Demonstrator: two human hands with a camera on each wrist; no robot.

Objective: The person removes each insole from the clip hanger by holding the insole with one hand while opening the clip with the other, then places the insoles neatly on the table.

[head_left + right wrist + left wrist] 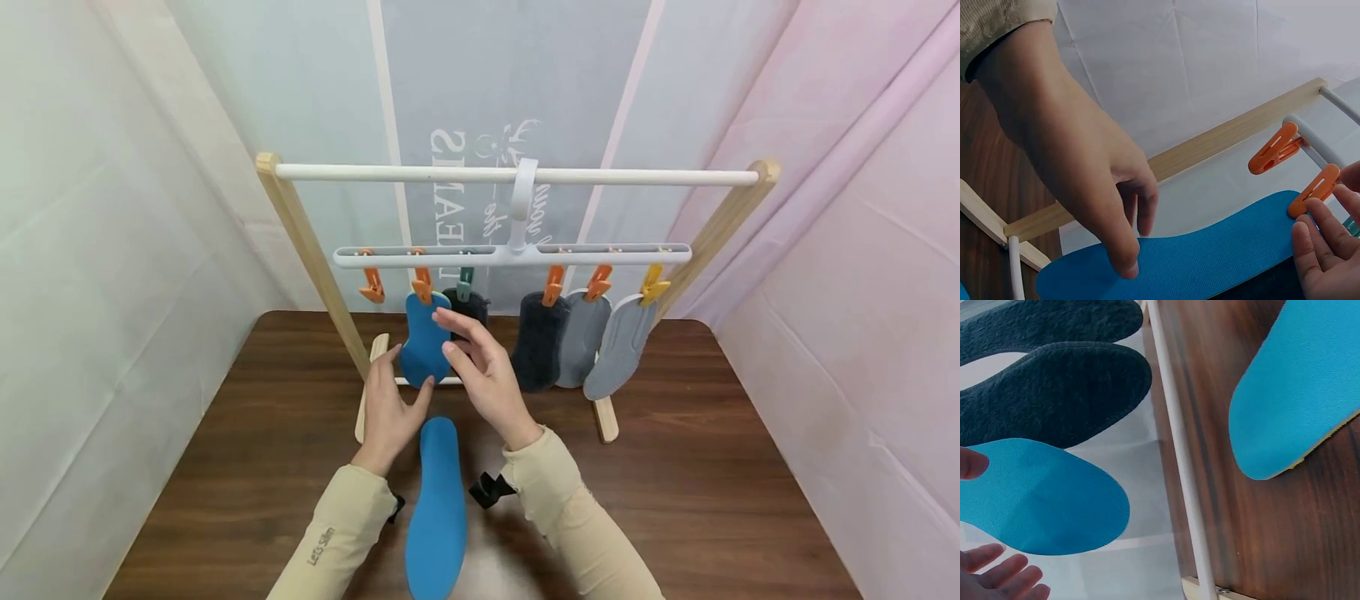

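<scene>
A blue insole (425, 342) hangs from an orange clip (422, 286) on a white hanger (450, 255). Around its lower part is my left hand (390, 412), thumb on one side and fingers on the other; in the left wrist view the fingers stand apart from the insole's edge. My right hand (487, 375) is at the insole's right, its loosely bent fingers (1329, 234) right by the orange clip in the right wrist view. Nothing is gripped by either hand. A second blue insole (438, 508) lies on the table between my forearms.
Dark insoles (538, 342) and grey insoles (622, 346) hang to the right, the outermost from a yellow clip (655, 285). At far left an orange clip (371, 283) holds nothing. The hanger hooks over the white rail (637, 177) of a wooden stand (307, 250) on the brown table (705, 467).
</scene>
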